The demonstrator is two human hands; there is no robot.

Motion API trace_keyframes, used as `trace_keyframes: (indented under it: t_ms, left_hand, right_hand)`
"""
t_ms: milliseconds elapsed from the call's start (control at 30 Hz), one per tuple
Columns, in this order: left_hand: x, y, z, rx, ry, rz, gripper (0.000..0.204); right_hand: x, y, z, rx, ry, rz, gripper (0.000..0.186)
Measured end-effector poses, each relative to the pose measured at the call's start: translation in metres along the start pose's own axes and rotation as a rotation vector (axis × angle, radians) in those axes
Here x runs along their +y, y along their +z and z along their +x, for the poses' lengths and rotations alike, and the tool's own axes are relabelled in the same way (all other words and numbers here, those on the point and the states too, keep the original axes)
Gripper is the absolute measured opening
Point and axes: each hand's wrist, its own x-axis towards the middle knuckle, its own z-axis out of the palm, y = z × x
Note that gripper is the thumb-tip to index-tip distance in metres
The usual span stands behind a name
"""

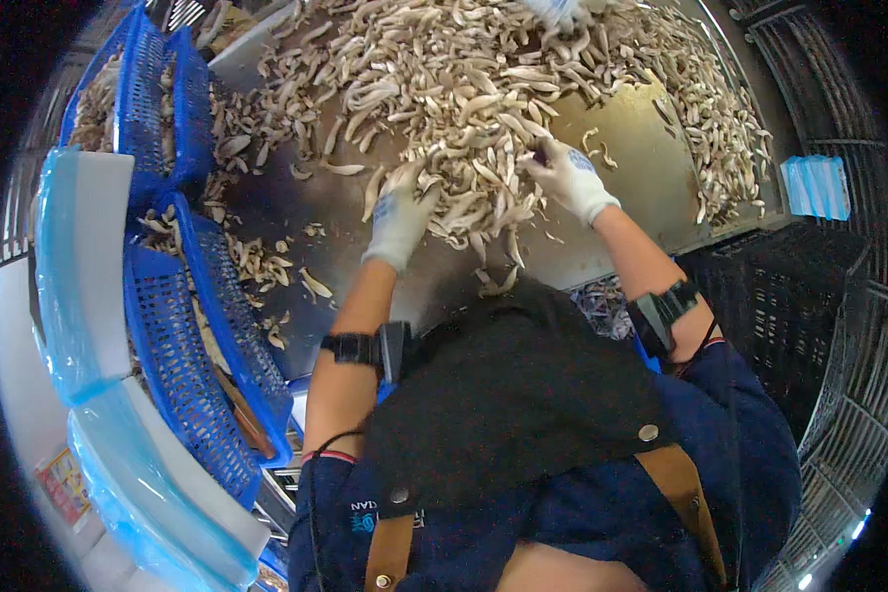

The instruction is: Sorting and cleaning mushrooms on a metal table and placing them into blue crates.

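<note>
A big heap of pale, slender mushrooms [474,94] covers much of the metal table [306,212] before me. My left hand [400,219], in a white glove, rests at the left flank of the heap's near end. Its fingers reach forward against the mushrooms, the thumb apart. Opposite it, my right hand [568,180], gloved too, touches the heap's right flank, with thumb and fingers spread around its edge. Mushrooms lie between both hands, and some hide the fingertips. One loose mushroom [500,286] lies at the near table edge, against my dark apron [503,395].
Blue perforated baskets [183,340] line the left side, some holding mushrooms. Beside them stand white boxes in blue plastic [94,266]. Another person's gloved hand [559,12] works at the far edge. Black crates [770,296] stand at the right, below a blue packet [816,187].
</note>
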Motion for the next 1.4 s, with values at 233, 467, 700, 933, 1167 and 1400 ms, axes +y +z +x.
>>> trace_keyframes:
  t_ms: [233,467,700,933,1167,1400]
  left_hand:
    - [-0.033,0.016,0.016,-0.328,-0.239,-0.004,0.038]
    - [-0.029,0.013,-0.014,-0.034,-0.219,-0.322,0.036]
    - [-0.017,0.005,0.010,-0.382,-0.197,0.118,0.040]
    - [0.016,-0.001,-0.012,-0.305,-0.151,-0.160,0.040]
    - [0.014,0.027,-0.028,-0.395,0.072,0.049,0.040]
    - [-0.013,0.025,-0.045,-0.362,-0.040,0.119,0.032]
  right_hand:
    - [0.026,0.041,0.036,-0.105,0.075,-0.427,0.056]
    - [0.045,0.027,-0.016,-0.113,-0.249,-0.336,0.032]
    - [0.042,0.033,-0.022,-0.187,-0.139,-0.495,0.027]
    - [0.005,0.047,-0.021,-0.222,-0.392,-0.495,0.021]
    - [0.012,0.034,-0.012,-0.205,-0.245,-0.401,0.031]
    - [0.056,-0.037,-0.090,-0.432,0.252,0.293,0.020]
